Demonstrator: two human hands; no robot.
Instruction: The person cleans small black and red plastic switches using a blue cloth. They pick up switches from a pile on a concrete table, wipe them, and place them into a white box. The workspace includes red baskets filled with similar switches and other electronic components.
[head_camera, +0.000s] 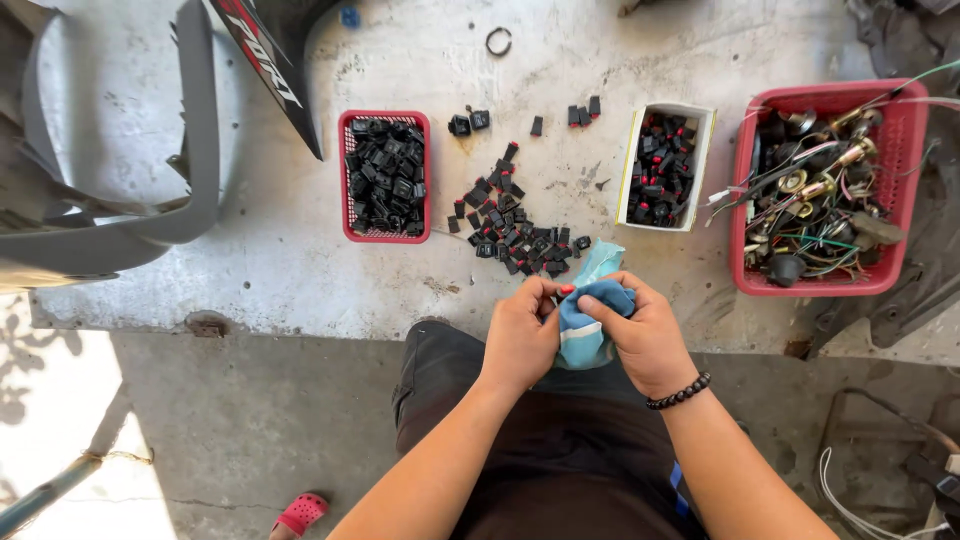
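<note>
**Wiping a Small Switch With a Cloth**

Both hands work at centre frame. The left hand (522, 335) pinches a small black-and-red switch (562, 291) at its fingertips. The right hand (648, 340) is closed around a blue cloth (585, 325), pressing it against the part. Judged step: cleaning one piece; the next move calls for a steady pinch.

At 12 o'clock, on the concrete slab (300, 270), lies a loose pile of switches (510, 230). Beyond it: red basket of switches (385, 175) at 11 o'clock, white box (667, 165) at 1 o'clock, red wiring basket (825, 185) at 2 o'clock.
</note>
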